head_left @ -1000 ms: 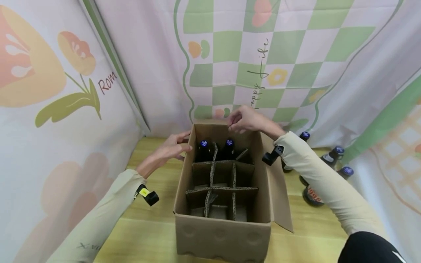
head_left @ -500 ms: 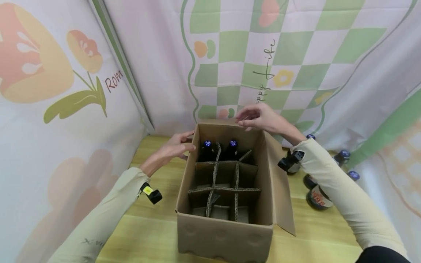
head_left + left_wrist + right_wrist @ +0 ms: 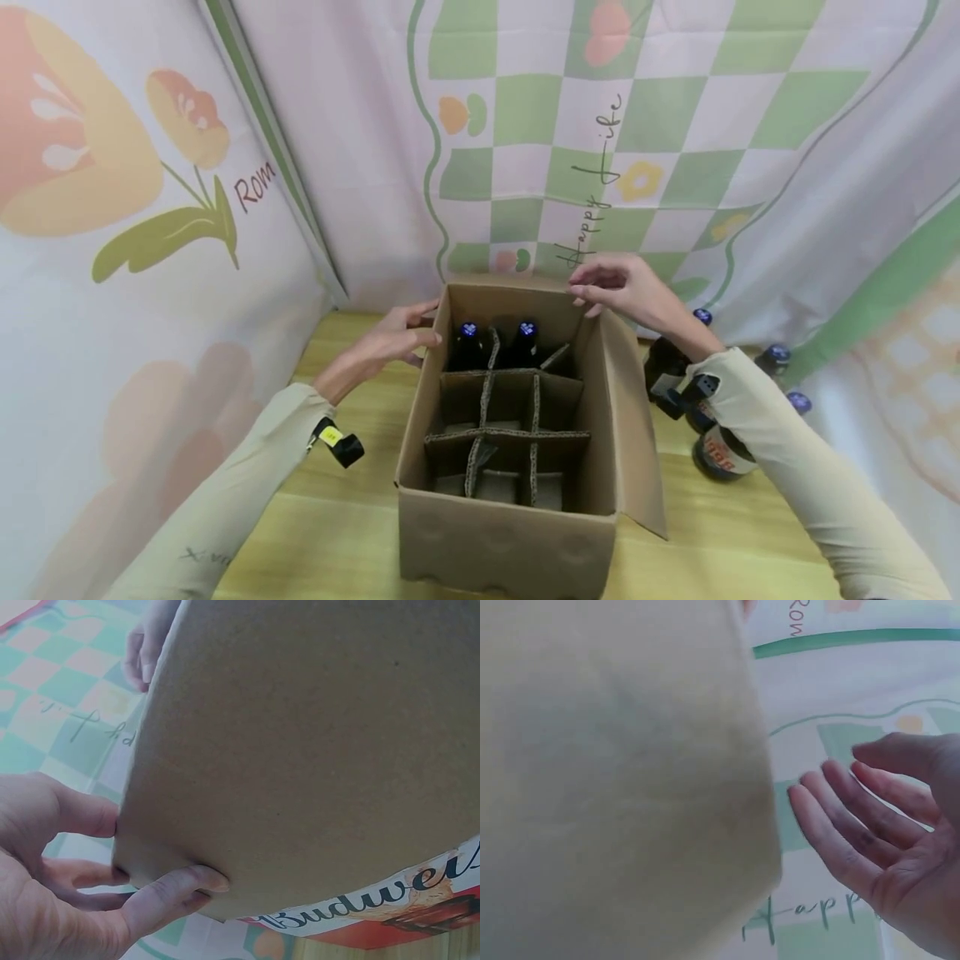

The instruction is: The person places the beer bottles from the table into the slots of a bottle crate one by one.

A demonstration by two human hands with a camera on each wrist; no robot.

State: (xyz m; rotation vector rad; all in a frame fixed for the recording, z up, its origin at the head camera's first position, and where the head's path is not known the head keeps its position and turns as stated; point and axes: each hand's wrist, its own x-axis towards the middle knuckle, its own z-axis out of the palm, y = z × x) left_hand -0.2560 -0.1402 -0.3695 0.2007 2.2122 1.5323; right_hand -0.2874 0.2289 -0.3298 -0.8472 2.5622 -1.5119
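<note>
In the head view an open cardboard box (image 3: 506, 533) stands in the middle, split by cardboard dividers (image 3: 508, 432). Two blue-capped bottles, a left one (image 3: 468, 346) and a right one (image 3: 527, 343), stand upright in its far row. My left hand (image 3: 386, 340) grips the box's far left edge; the left wrist view shows thumb and fingers around a cardboard corner, above "Budweiser" lettering. My right hand (image 3: 626, 292), fingers loosely curved and holding nothing, hovers at the far right corner. In the right wrist view a pale cardboard flap (image 3: 630, 780) is beside that hand.
Several dark, blue-capped bottles (image 3: 723, 454) stand right of the box, partly hidden by my right forearm. A side flap (image 3: 637, 442) folds outward on the right. Printed curtains (image 3: 360, 167) close off the back and left of the wooden table (image 3: 330, 517).
My right hand has shifted right along the box's far edge, from about its middle to the far right corner. The left hand keeps its place, and both bottles stay in the far row.
</note>
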